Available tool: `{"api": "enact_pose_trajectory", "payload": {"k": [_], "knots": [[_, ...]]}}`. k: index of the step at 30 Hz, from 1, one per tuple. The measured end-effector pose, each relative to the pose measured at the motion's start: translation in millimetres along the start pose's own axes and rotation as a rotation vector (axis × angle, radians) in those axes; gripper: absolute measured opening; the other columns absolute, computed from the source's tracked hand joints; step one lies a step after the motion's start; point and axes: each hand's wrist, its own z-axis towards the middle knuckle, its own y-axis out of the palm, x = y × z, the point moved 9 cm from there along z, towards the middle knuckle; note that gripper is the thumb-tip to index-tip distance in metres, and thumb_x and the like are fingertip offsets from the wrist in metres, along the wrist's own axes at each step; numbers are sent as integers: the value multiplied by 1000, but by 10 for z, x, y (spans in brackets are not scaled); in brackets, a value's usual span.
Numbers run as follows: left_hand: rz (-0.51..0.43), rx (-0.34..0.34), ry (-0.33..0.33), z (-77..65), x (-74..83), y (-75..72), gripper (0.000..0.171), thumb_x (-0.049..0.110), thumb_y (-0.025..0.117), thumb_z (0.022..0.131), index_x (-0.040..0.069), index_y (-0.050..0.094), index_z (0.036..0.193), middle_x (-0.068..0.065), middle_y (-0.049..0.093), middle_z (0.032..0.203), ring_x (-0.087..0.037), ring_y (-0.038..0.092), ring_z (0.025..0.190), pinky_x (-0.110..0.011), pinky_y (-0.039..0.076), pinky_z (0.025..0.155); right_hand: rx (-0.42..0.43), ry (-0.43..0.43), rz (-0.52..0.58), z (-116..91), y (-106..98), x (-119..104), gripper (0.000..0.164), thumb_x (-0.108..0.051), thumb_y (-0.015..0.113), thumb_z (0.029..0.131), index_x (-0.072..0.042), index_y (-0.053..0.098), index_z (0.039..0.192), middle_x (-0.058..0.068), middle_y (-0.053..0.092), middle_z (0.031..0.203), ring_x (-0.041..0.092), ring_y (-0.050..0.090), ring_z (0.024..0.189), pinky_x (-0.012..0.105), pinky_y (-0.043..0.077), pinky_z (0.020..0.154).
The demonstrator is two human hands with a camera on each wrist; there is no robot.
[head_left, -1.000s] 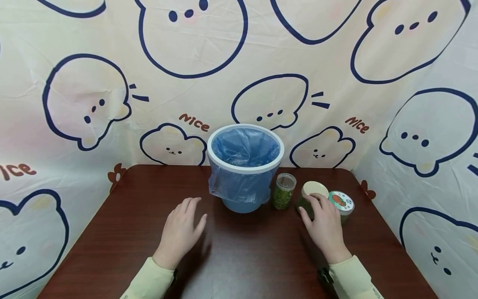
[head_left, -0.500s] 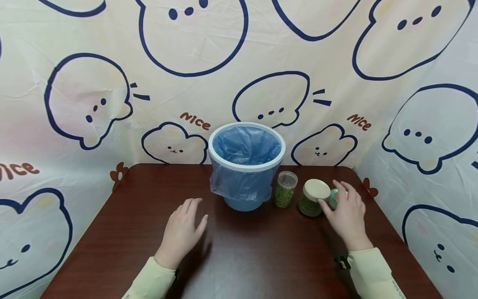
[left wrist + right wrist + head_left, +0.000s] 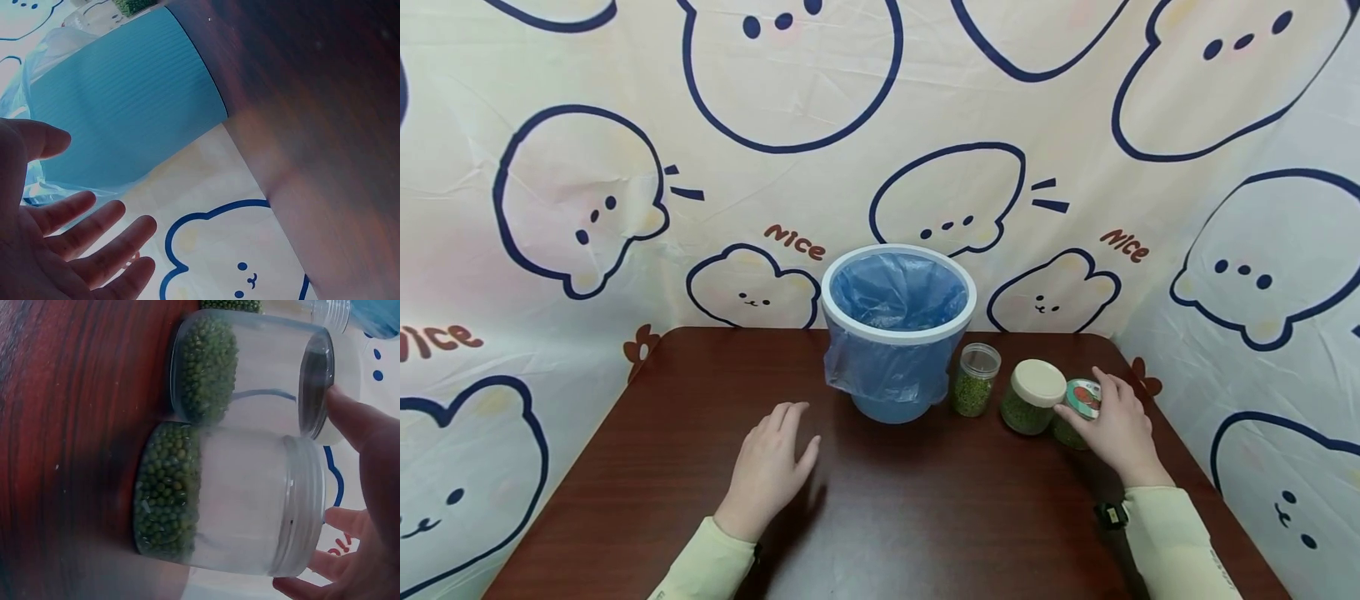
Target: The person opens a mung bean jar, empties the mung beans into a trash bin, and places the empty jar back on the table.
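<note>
My right hand is at the jar with a green-rimmed, pictured lid, fingers extended and spread about its top. In the right wrist view this clear jar holds green beans at the bottom. The thumb overlaps the cream lid of the neighbouring bean jar, while the other fingertips are by the pictured jar's lid. My left hand hovers over the table's left side with relaxed fingers, holding nothing. From the left wrist view, the left hand faces the blue bin.
A blue trash bin with a white rim stands mid-table at the back, lined with a blue plastic bag. Right of it stand a slim bean jar and the cream-lidded jar. A patterned cloth hangs behind the brown table.
My right hand has moved right, from over the cream-lidded jar to the jar with the pictured lid. The left hand has stayed nearly still.
</note>
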Motion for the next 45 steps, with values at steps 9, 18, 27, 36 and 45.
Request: {"api": "enact_pose_trajectory", "payload": {"k": [9, 18, 27, 36, 45], "knots": [[1, 1, 2, -8, -12, 16, 50, 17, 82, 85, 0, 62, 127, -17, 66, 116, -36, 67, 96, -52, 56, 76, -122, 59, 43, -1, 148, 130, 105, -59, 71, 91, 6, 23, 159, 43, 29, 150, 57, 44, 124, 74, 42, 93], [-2, -13, -16, 13, -26, 25, 49, 17, 81, 86, 0, 62, 127, -17, 65, 117, -36, 67, 96, -54, 55, 77, -160, 73, 80, 20, 219, 231, 109, -58, 69, 93, 11, 15, 159, 45, 25, 150, 56, 44, 124, 70, 42, 99], [-6, 13, -3, 40, -18, -4, 48, 16, 82, 86, 0, 62, 126, -16, 66, 116, -37, 67, 100, -54, 55, 79, -129, 98, 93, 53, 225, 284, 106, -56, 72, 91, 11, 24, 157, 42, 33, 147, 52, 46, 123, 67, 43, 99], [-2, 23, 5, 57, -35, -17, 48, 17, 82, 85, 0, 62, 125, -17, 66, 115, -37, 66, 103, -54, 55, 81, -45, 110, 92, 41, 86, 290, 101, -55, 73, 90, 10, 31, 155, 40, 39, 145, 51, 46, 123, 66, 42, 98], [-10, 28, 0, 55, -46, -25, 48, 18, 82, 86, 0, 62, 126, -16, 66, 116, -37, 65, 108, -55, 54, 83, -34, 75, 100, 6, -214, 127, 100, -58, 70, 91, 6, 31, 157, 38, 39, 143, 50, 46, 118, 67, 43, 93]]}}
